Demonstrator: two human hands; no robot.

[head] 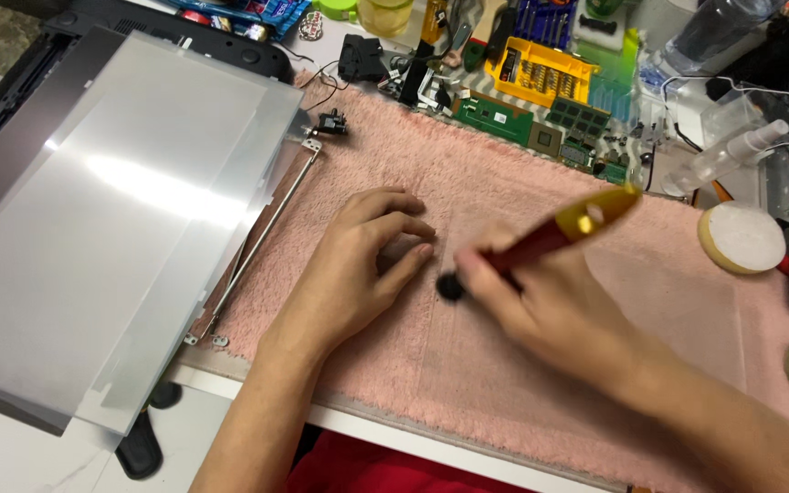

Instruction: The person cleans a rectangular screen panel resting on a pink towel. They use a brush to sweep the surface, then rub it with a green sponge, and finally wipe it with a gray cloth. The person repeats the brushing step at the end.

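My right hand (541, 306) grips a brush with a red and gold handle (559, 228); its black bristle head (450, 288) presses down on the pink towel (468, 173). My left hand (358, 265) rests on the towel just left of the brush head, fingers curled, fingertips close to the bristles. I cannot make out any small part under the fingers. A thin clear sheet (678, 301) lies on the towel under my right hand.
A large silvery display panel (111, 210) with a metal hinge bracket (262, 237) lies at the left. Green circuit boards (541, 128), a yellow bit case (541, 73), a spray bottle (732, 151) and a round white pad (741, 237) crowd the back and right.
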